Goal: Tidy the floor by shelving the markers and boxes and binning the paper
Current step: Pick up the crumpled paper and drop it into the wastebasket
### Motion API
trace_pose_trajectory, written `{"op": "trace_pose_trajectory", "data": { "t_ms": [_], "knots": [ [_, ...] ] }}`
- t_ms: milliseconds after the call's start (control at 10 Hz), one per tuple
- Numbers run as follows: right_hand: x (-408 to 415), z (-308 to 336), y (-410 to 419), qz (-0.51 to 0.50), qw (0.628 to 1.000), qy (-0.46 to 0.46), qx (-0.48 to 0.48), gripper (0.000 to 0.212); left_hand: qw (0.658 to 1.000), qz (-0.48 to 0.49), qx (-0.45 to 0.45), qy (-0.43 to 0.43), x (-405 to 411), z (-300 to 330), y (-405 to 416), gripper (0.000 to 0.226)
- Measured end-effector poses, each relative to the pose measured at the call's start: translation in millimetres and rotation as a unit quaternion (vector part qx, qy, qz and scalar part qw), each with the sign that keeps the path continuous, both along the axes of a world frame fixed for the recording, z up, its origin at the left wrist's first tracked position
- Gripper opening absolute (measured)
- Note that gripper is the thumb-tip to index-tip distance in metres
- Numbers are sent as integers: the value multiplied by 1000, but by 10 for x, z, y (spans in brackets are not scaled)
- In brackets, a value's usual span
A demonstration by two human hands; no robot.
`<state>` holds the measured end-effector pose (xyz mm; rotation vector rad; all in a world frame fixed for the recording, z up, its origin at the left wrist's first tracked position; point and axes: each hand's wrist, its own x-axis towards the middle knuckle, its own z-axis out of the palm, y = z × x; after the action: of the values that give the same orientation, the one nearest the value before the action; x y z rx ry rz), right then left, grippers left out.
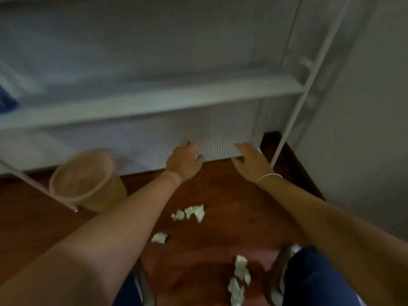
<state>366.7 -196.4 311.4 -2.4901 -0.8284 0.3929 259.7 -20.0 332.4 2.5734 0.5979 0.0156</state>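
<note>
Several crumpled white paper scraps lie on the wooden floor: a pair (191, 213) in the middle, one (159, 237) a little nearer, and a longer strip (240, 277) between my feet. A tan mesh bin (84, 180) stands at the left by the shelf's leg. My left hand (184, 161) and my right hand (251, 161) reach forward above the floor, fingers spread, holding nothing. Both hover near the base of the white ribbed panel. No markers or boxes show on the floor.
A white shelf board (154, 100) spans the view above a ribbed white panel (176, 133). A white metal frame post (293, 102) rises at the right beside a wall. Something blue (6, 100) sits on the shelf's left end. My shoes are at the bottom.
</note>
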Motion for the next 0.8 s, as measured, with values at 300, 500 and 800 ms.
{"op": "trace_pose_trajectory", "data": {
  "t_ms": [300, 500, 800],
  "knots": [
    [-1119, -1848, -585, -43, 964, 220, -145, 60, 963, 39, -120, 238, -1123, -2019, -593, 55],
    [-1624, -2824, -1081, -93, 921, 319, -205, 75, 897, 108, -218, 368, -1872, -3147, -945, 59],
    [-1927, -3625, -1017, -72, 911, 340, -225, 90, 829, 186, -286, 443, -2841, -4437, -1012, 64]
  ]
}}
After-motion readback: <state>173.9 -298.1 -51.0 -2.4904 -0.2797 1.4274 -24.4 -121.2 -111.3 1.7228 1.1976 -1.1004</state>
